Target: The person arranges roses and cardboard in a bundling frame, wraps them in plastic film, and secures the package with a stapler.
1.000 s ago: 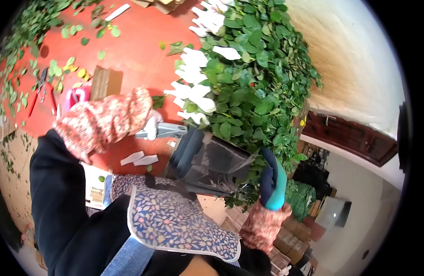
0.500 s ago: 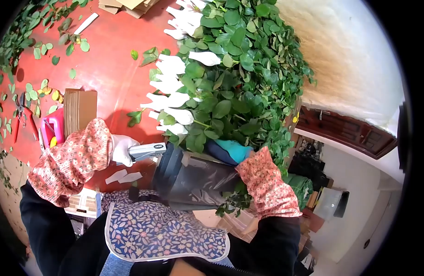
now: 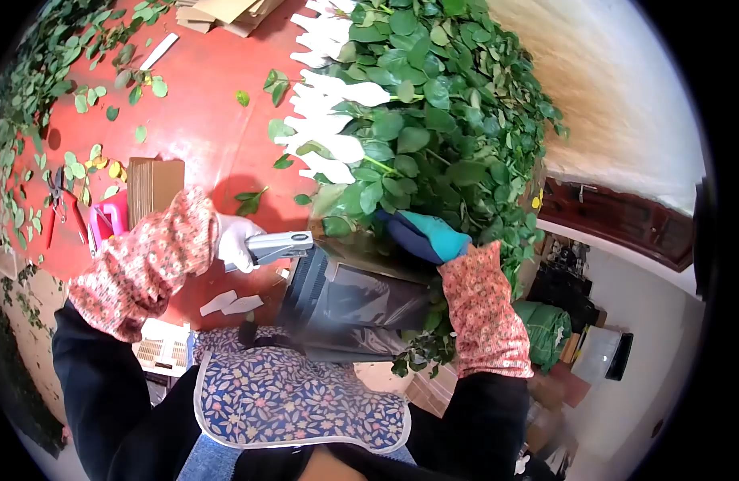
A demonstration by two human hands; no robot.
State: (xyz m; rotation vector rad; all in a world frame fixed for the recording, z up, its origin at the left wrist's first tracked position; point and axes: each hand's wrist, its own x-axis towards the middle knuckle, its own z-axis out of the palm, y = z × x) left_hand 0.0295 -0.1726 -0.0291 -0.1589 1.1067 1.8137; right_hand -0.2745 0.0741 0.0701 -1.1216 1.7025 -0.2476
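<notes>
My left hand [image 3: 238, 242], in a white glove, is closed around a grey stapler [image 3: 280, 245], whose front end reaches the upper left corner of a dark plastic wrapping sheet [image 3: 361, 301]. The sheet lies in front of my apron, with glossy clear film over part of it. My right hand [image 3: 426, 236], in a teal and navy glove, is closed at the sheet's upper edge, against the leaves; its fingertips are partly hidden. Beyond it are leafy rose stems [image 3: 434, 120], their heads covered by white sleeves [image 3: 329, 144].
On the red table [image 3: 217, 104] are a cardboard stack [image 3: 155, 188], a pink object [image 3: 109, 216], red-handled pruning shears [image 3: 62, 204] and loose leaves. White paper slips [image 3: 232, 303] lie near my apron. More cardboard [image 3: 225, 12] is at the far edge.
The view has shifted, so most things appear further right. The stapler remains in my left hand at the sheet's corner, and my right hand stays at its upper edge.
</notes>
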